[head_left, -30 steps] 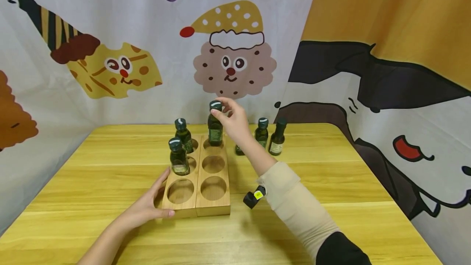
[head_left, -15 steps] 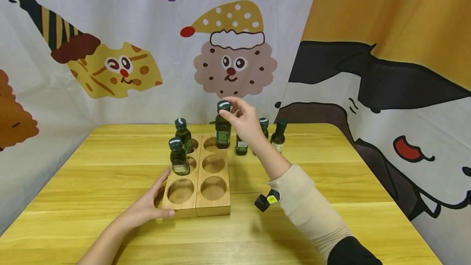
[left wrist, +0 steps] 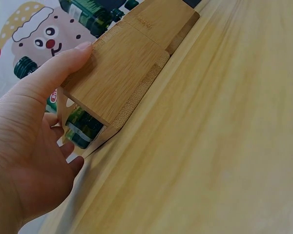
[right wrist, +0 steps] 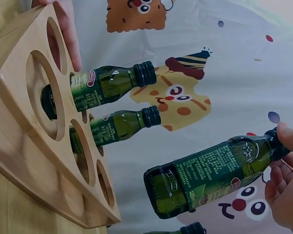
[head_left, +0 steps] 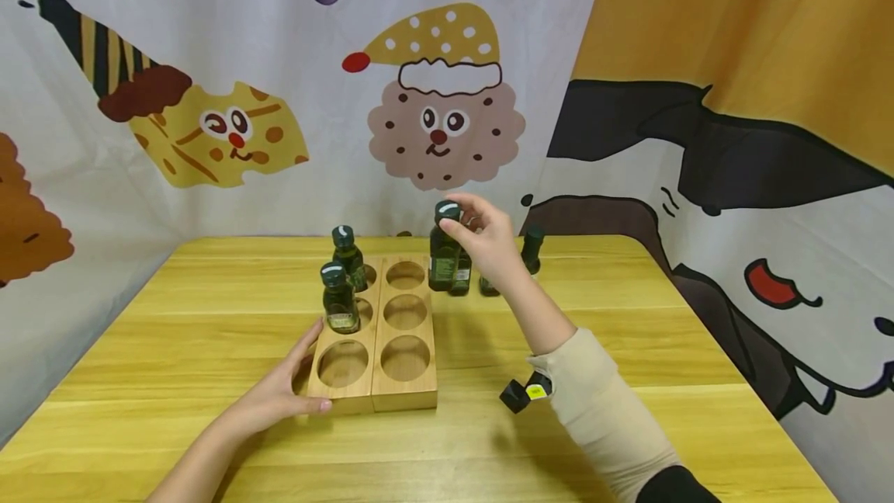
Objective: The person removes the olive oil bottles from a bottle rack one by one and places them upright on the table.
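My right hand (head_left: 492, 243) pinches the dark cap of a small green olive oil bottle (head_left: 443, 258), held upright just right of the wooden rack's back end. In the right wrist view, this bottle (right wrist: 207, 175) hangs apart from the rack (right wrist: 19, 63). With thumb at the front and fingers along the side, my left hand (head_left: 275, 390) grips the near left corner of the two-column bottle rack (head_left: 405, 400). Two similar bottles, one nearer (head_left: 341, 305) and one farther (head_left: 349, 258), stand in the left column's middle and back holes. The right column's holes hold nothing.
Behind the right hand, more bottles stand on the table, partly hidden: one bottle (head_left: 462, 274) behind the held one, another bottle (head_left: 489, 286), and a slim-necked bottle (head_left: 533, 248). A printed curtain (head_left: 265, 14) hangs behind the wooden table (head_left: 174, 293).
My right hand has carried the bottle from above the rack's back right hole to the right, clear of the rack. The left hand and rack have stayed put.
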{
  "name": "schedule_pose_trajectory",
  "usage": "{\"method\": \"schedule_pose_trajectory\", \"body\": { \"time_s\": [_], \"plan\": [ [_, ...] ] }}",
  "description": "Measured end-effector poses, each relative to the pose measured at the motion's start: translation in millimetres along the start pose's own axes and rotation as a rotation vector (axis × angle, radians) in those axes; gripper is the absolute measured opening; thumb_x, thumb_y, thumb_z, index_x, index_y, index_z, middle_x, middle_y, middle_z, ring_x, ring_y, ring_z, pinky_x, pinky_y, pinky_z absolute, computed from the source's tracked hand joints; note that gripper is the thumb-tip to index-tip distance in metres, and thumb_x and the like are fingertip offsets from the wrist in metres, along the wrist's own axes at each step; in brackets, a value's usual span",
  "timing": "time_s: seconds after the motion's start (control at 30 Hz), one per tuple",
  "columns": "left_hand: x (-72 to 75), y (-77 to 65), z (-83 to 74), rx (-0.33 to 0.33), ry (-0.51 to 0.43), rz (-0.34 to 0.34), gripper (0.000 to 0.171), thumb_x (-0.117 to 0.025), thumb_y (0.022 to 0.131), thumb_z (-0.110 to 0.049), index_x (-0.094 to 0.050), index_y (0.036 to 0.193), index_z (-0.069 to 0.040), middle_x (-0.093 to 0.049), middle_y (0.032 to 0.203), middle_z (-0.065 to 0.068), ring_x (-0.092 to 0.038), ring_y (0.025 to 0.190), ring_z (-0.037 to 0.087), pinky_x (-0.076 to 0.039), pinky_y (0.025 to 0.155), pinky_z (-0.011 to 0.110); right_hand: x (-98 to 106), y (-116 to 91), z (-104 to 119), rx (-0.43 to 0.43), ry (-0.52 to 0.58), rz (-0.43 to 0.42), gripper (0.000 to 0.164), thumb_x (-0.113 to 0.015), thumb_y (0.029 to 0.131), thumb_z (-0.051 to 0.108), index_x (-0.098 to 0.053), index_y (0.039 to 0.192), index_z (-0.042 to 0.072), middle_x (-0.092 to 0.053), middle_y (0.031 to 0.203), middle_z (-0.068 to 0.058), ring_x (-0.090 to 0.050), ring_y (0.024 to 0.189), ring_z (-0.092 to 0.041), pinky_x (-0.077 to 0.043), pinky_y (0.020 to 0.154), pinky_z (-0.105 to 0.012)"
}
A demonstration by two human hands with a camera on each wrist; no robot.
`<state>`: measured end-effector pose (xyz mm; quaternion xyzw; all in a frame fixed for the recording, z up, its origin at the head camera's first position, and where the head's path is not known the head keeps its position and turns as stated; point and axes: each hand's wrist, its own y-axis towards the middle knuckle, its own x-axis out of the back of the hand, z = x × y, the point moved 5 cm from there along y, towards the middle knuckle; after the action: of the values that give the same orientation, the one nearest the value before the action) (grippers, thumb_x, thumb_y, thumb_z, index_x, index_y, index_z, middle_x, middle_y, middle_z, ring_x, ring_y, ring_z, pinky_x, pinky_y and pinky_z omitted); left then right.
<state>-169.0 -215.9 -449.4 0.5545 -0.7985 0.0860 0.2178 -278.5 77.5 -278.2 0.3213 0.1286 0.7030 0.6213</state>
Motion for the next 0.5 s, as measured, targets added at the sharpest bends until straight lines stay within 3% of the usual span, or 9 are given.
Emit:
{"method": "schedule_pose_trajectory", "body": {
  "time_s": [0.5],
  "plan": [
    [-0.3, 0.4, 0.8, -0.006, 0.01, -0.002, 0.113, -0.082, 0.073, -0.018, -0.004, 0.155, -0.012, -0.005, 0.157, 0.022, -0.021, 0.131, 0.055, -0.012, 0.097, 0.075, 7.6, -19.1, -24.8, -0.096, -0.076, -0.017, 0.032, -0.071, 0.088, 0.016, -0.066, 0.118, 0.008, -0.057, 0.084, -0.007, -0.048, 0.074, -0.022, -0.041, 0.062, -0.032]
  ]
}}
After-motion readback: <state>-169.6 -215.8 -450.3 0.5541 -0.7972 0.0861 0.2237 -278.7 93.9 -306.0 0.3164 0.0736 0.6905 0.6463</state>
